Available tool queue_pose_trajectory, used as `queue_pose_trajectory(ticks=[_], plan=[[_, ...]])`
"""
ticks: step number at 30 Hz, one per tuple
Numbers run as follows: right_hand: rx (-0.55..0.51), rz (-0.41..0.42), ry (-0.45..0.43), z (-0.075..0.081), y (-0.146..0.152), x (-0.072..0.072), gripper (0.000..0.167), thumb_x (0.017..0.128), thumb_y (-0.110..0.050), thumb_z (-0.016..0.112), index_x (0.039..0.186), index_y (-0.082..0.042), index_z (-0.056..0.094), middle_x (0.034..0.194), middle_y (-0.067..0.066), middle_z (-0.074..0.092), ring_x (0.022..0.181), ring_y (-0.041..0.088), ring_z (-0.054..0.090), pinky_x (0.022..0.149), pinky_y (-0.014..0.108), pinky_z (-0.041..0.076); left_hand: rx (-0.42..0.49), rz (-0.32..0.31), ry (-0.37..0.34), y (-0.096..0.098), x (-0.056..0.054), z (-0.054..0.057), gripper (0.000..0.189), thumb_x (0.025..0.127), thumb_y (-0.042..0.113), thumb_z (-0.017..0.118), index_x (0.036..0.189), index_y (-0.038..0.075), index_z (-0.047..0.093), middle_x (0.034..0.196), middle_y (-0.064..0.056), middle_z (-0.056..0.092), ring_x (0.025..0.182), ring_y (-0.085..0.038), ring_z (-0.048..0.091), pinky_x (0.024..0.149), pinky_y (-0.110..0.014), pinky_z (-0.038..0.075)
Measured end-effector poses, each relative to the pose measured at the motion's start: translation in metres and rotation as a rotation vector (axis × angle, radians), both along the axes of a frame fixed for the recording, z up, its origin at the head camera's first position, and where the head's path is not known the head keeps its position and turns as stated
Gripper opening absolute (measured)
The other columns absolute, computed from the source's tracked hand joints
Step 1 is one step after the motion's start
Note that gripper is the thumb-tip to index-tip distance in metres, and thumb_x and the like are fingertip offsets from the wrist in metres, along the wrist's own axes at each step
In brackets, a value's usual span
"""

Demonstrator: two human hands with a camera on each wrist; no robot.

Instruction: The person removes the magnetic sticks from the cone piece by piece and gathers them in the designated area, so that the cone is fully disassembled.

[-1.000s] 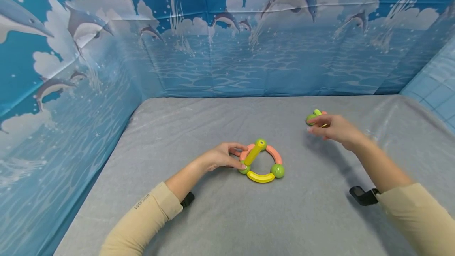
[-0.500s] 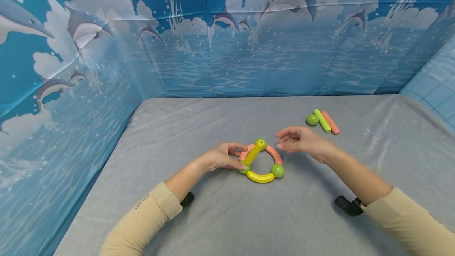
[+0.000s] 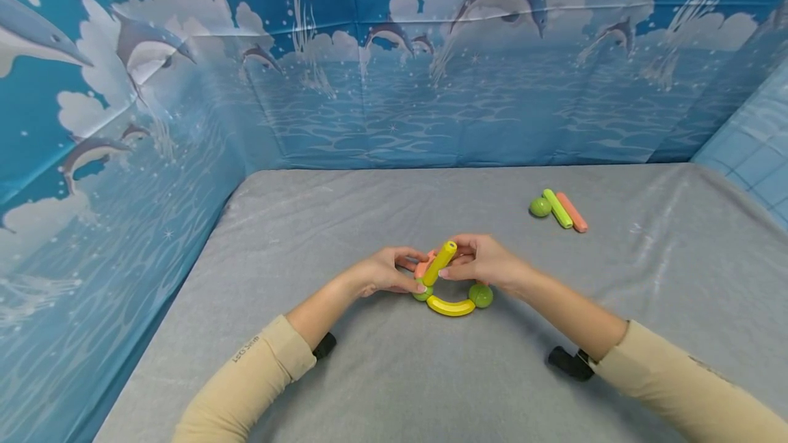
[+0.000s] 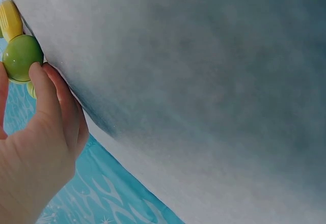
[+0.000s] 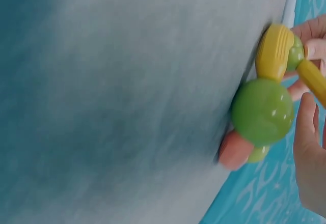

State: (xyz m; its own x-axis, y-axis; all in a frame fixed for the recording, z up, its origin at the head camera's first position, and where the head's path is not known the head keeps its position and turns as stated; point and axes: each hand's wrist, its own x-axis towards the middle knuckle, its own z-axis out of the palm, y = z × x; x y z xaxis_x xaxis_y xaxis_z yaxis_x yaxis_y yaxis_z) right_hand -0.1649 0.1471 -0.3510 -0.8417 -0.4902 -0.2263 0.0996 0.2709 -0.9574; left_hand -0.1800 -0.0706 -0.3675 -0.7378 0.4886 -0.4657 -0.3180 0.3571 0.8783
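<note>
A toy ring of green balls and curved rods lies on the grey cloth. My left hand pinches its left green ball between thumb and fingers. From that ball a straight yellow rod slants upward. A curved yellow rod leads to the right green ball. Around the far side of the ring curl the fingers of my right hand, covering the far green ball and most of the right coral rod. Between my hands the left coral rod partly shows.
Farther back on the right lie a loose green ball, a light green rod and a coral rod. Dolphin-printed curtains rise behind and left of the grey cloth.
My right hand has come left and nearer from the loose pieces to the ring's far side, uncovering those pieces. The left hand and the ring hold still.
</note>
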Motion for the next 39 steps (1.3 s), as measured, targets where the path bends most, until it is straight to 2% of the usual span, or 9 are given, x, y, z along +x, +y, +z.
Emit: queue_pose_trajectory(ticks=[2, 3, 11, 19, 25, 28, 35, 39], plan=[[-0.015, -0.002, 0.0, 0.0, -0.004, 0.001, 0.043, 0.081, -0.006, 0.072, 0.118, 0.008, 0.055, 0.098, 0.011, 0.068, 0.088, 0.023, 0.064, 0.082, 0.038, 0.05, 0.007, 0.001, -0.002, 0.0, 0.0, 0.0, 0.057, 0.078, -0.002, 0.073, 0.13, 0.007, 0.053, 0.119, -0.014, 0.049, 0.093, -0.019, 0.058, 0.078, -0.031, 0.052], [-0.013, -0.006, -0.002, 0.0, -0.006, 0.001, 0.042, 0.081, -0.006, 0.072, 0.118, 0.008, 0.056, 0.098, 0.012, 0.068, 0.089, 0.024, 0.064, 0.084, 0.039, 0.05, 0.011, 0.002, -0.001, 0.0, 0.0, 0.0, 0.057, 0.078, -0.002, 0.072, 0.13, 0.007, 0.053, 0.119, -0.014, 0.049, 0.092, -0.019, 0.058, 0.078, -0.031, 0.052], [0.008, -0.023, -0.007, -0.002, -0.015, -0.003, 0.045, 0.084, -0.012, 0.07, 0.122, 0.005, 0.053, 0.11, 0.013, 0.062, 0.095, 0.022, 0.062, 0.085, 0.039, 0.049, -0.001, 0.008, 0.009, 0.0, -0.002, 0.0, 0.056, 0.077, -0.002, 0.073, 0.129, 0.007, 0.054, 0.117, -0.013, 0.05, 0.091, -0.02, 0.059, 0.078, -0.031, 0.052], [-0.012, -0.061, -0.039, -0.006, -0.025, -0.005, 0.038, 0.088, -0.013, 0.066, 0.119, 0.003, 0.051, 0.107, 0.015, 0.063, 0.094, 0.022, 0.062, 0.083, 0.04, 0.05, -0.02, 0.011, 0.018, 0.0, -0.003, -0.001, 0.059, 0.078, -0.001, 0.073, 0.131, 0.007, 0.05, 0.115, -0.012, 0.05, 0.095, -0.021, 0.058, 0.079, -0.032, 0.051], [-0.022, -0.052, -0.044, -0.009, -0.031, -0.004, 0.039, 0.091, -0.014, 0.062, 0.123, 0.004, 0.048, 0.109, 0.017, 0.061, 0.095, 0.023, 0.061, 0.083, 0.04, 0.05, -0.013, 0.013, 0.017, 0.0, -0.003, -0.002, 0.059, 0.078, -0.003, 0.072, 0.132, 0.005, 0.05, 0.117, -0.013, 0.048, 0.096, -0.021, 0.056, 0.08, -0.032, 0.051], [-0.02, -0.037, -0.005, -0.01, -0.032, -0.004, 0.037, 0.092, -0.013, 0.061, 0.123, 0.004, 0.048, 0.108, 0.017, 0.061, 0.094, 0.024, 0.062, 0.083, 0.04, 0.05, -0.009, 0.012, 0.019, 0.0, -0.002, -0.001, 0.06, 0.078, -0.004, 0.072, 0.133, 0.005, 0.048, 0.117, -0.014, 0.048, 0.095, -0.021, 0.057, 0.08, -0.031, 0.051], [0.013, 0.003, 0.184, -0.012, -0.034, 0.001, 0.027, 0.09, -0.006, 0.061, 0.113, 0.006, 0.053, 0.099, 0.016, 0.062, 0.088, 0.026, 0.062, 0.076, 0.038, 0.053, -0.006, 0.017, 0.011, 0.002, 0.0, 0.0, 0.061, 0.078, -0.006, 0.071, 0.133, 0.004, 0.047, 0.114, -0.014, 0.05, 0.09, -0.019, 0.059, 0.08, -0.031, 0.051], [0.018, 0.007, 0.252, -0.011, -0.037, 0.005, 0.022, 0.089, -0.003, 0.061, 0.109, 0.004, 0.055, 0.097, 0.014, 0.062, 0.086, 0.026, 0.063, 0.073, 0.034, 0.053, -0.005, 0.01, 0.012, 0.003, -0.001, -0.001, 0.059, 0.077, -0.006, 0.072, 0.13, 0.005, 0.05, 0.112, -0.013, 0.05, 0.087, -0.018, 0.059, 0.078, -0.031, 0.052]])
